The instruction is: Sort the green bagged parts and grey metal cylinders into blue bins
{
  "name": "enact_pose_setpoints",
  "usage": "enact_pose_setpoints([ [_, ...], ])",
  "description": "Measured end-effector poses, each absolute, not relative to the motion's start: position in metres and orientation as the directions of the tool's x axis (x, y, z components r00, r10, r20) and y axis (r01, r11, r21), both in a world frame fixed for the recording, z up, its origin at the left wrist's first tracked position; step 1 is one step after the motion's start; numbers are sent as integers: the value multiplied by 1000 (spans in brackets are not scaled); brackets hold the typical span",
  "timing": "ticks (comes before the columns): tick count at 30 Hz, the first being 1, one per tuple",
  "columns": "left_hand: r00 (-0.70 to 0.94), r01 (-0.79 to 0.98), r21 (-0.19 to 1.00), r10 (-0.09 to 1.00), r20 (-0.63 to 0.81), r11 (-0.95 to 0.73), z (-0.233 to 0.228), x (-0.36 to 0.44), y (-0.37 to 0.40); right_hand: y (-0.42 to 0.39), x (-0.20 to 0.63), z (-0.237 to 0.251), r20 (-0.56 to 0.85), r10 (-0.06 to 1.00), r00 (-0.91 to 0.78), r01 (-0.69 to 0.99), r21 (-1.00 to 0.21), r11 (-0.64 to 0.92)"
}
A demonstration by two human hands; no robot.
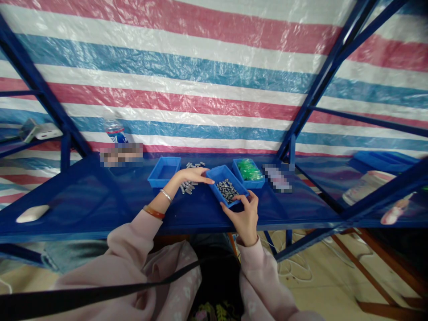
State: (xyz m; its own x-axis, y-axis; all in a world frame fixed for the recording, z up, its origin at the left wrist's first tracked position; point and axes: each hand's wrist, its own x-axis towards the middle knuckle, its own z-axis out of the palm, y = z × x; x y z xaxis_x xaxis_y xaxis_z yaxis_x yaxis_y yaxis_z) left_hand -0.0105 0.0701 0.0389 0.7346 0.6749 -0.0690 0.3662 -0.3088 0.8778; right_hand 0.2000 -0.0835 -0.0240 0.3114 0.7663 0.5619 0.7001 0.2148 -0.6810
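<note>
A small blue plastic bin (214,189) of short metal pieces (227,189) sits slanted between my hands. My right hand (246,216) grips its near right corner, thumb outside and fingertips over the rim by the pieces. At the far left corner, my left hand (197,175) holds the bin's edge with fairly straight fingers. Loose metal cylinders (187,187) lie on the blue table beside and behind my left hand. A second blue bin (163,171), with no contents showing, stands left of them. Right of the held bin is a third bin (248,183) with green, plastic-wrapped items (249,170).
A water bottle (115,131) stands at the back left, beside a blurred-out patch. A white rounded object (32,214) lies near the table's left end. Blue metal posts (301,107) frame both sides, and a striped plastic sheet (187,89) hangs behind.
</note>
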Motion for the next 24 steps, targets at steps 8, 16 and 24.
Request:
enact_pose_setpoints([
  [8,662,534,775,737,-134,-338,38,-11,71,-82,201,-26,541,788,295,749,-642,161],
  [16,626,502,823,769,-132,-268,39,-9,69,-78,204,-28,602,761,240,694,-655,299],
  [24,440,503,819,898,31,-274,26,2,75,-68,208,-40,600,761,247,564,-727,390],
])
